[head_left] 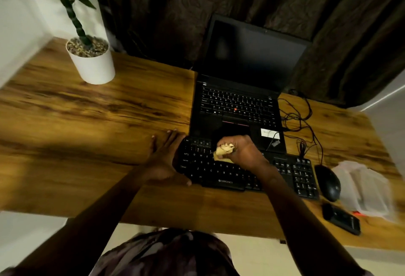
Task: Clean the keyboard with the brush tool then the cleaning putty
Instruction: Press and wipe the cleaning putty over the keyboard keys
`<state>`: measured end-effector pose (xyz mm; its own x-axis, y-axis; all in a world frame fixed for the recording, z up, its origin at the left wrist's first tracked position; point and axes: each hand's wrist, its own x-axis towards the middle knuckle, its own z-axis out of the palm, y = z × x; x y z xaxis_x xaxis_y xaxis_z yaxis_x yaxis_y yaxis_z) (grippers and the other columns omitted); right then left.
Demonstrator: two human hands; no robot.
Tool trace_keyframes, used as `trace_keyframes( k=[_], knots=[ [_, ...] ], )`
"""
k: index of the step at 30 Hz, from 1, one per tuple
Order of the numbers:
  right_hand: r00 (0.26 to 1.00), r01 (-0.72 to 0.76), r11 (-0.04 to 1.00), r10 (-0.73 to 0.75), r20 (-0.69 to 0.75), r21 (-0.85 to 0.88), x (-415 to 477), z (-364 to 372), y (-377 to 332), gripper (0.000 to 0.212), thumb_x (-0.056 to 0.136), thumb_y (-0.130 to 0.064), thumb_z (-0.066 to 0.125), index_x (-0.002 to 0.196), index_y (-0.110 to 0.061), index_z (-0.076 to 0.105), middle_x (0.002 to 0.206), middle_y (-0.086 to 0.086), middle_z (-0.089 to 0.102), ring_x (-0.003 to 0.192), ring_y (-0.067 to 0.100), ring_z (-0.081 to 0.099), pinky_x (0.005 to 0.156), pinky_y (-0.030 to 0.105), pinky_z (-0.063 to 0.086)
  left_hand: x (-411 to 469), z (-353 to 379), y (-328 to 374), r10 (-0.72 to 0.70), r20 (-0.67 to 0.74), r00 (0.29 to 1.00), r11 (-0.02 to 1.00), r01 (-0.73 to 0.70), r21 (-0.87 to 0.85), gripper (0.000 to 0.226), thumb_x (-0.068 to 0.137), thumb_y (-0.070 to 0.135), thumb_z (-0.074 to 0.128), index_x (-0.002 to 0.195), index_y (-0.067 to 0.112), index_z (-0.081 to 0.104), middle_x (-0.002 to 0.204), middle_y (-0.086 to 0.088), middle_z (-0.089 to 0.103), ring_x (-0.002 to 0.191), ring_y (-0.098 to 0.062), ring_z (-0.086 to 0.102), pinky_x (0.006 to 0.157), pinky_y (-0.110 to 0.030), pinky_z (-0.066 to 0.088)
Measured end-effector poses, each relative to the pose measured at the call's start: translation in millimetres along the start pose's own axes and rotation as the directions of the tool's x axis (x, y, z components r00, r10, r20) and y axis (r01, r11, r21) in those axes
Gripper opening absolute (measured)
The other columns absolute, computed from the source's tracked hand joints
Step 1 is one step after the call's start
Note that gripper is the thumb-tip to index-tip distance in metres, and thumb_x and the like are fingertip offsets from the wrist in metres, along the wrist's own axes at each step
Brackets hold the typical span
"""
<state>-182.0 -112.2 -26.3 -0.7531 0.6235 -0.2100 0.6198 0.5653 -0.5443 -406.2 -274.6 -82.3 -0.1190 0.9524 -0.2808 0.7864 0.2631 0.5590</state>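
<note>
A black keyboard (221, 171) lies on the wooden desk (87, 122), just in front of an open laptop. My right hand (243, 152) is closed around a lump of yellow cleaning putty (223, 152) and holds it down on the upper-left keys. Against the keyboard's left edge rests my left hand (163, 159), fingers spread flat on the desk and thumb at the front corner. No brush tool can be made out for sure.
The black laptop (238, 105) stands open behind the keyboard, with cables (304, 122) trailing to its right. A black mouse (328, 182), a dark small device (341, 218) and clear plastic packaging (366, 190) lie at the right. A white potted plant (92, 63) stands far left.
</note>
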Motion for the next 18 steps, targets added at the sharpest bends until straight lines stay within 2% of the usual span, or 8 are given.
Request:
trace_keyframes(
  k=[3,5,9,12,13,16,18],
  knots=[
    [0.999,0.007,1.000,-0.007,-0.036,0.004,-19.3,-18.8,13.3,0.033,0.081,-0.011,0.083,0.091,-0.039,0.071,0.094,-0.009,0.074,0.090,0.004,0.070,0.082,0.031,0.059,-1.2,1.4,-0.9,0.025,-0.019,1.000,1.000,-0.025,-0.015,0.162,0.023,0.104,0.050,0.157,0.036,-0.011,0.166,0.007,-0.022,0.147,-0.011,-0.033,0.106,-0.042,-0.039],
    [0.999,0.007,1.000,-0.006,-0.034,0.019,-26.8,-24.1,15.7,0.030,0.083,-0.008,0.080,0.092,-0.035,0.071,0.093,-0.009,0.074,0.090,0.001,0.070,0.082,0.028,0.058,-2.5,1.7,-1.8,0.036,-0.030,0.999,0.999,-0.036,-0.011,0.161,0.024,0.104,0.049,0.158,0.036,-0.010,0.165,0.008,-0.023,0.147,-0.009,-0.034,0.099,-0.035,-0.044],
    [1.000,0.002,0.999,-0.001,-0.026,0.044,-18.8,-13.7,3.7,0.031,0.081,-0.008,0.082,0.099,-0.031,0.072,0.099,-0.005,0.074,0.094,0.010,0.069,0.084,0.033,0.058,-3.1,1.9,-2.3,0.047,-0.033,0.998,0.998,-0.048,-0.026,0.160,0.027,0.104,0.051,0.158,0.036,-0.010,0.166,0.008,-0.021,0.146,-0.005,-0.034,0.104,-0.037,-0.041],
    [0.999,0.029,0.999,-0.029,0.014,0.028,-14.6,-4.3,0.3,0.041,0.080,-0.016,0.084,0.101,-0.046,0.066,0.105,-0.005,0.070,0.103,0.020,0.066,0.090,0.044,0.056,-2.2,2.7,-1.8,0.038,-0.041,0.998,0.999,-0.039,-0.027,0.159,0.028,0.101,0.056,0.158,0.037,-0.009,0.165,0.009,-0.021,0.145,-0.004,-0.035,0.103,-0.034,-0.042],
    [1.000,0.012,1.000,-0.012,0.022,0.013,-16.0,-6.4,3.3,0.040,0.081,-0.017,0.083,0.102,-0.046,0.065,0.106,-0.006,0.070,0.106,0.021,0.065,0.092,0.045,0.055,-2.0,2.5,-2.2,0.033,-0.040,0.999,0.999,-0.034,-0.031,0.158,0.029,0.100,0.058,0.158,0.038,-0.009,0.165,0.010,-0.021,0.145,-0.003,-0.035,0.103,-0.034,-0.042],
    [0.999,-0.041,0.999,0.041,0.003,0.036,-29.5,-20.9,20.8,0.024,0.085,-0.011,0.079,0.102,-0.025,0.072,0.100,-0.005,0.071,0.096,0.013,0.067,0.085,0.032,0.054,-2.8,1.9,-4.4,0.050,-0.026,0.998,0.997,-0.051,-0.050,0.157,0.030,0.099,0.062,0.158,0.039,-0.007,0.166,0.009,-0.020,0.145,-0.004,-0.034,0.109,-0.041,-0.037],
    [0.999,-0.023,0.999,0.023,-0.027,0.022,-40.5,-29.6,26.8,0.016,0.087,-0.010,0.076,0.102,-0.016,0.072,0.097,-0.005,0.071,0.092,0.011,0.068,0.083,0.028,0.053,-2.7,2.4,-4.2,0.043,-0.044,0.998,0.997,-0.046,-0.061,0.155,0.032,0.097,0.064,0.158,0.040,-0.006,0.166,0.008,-0.019,0.146,-0.004,-0.033,0.113,-0.046,-0.033]
  ],
)
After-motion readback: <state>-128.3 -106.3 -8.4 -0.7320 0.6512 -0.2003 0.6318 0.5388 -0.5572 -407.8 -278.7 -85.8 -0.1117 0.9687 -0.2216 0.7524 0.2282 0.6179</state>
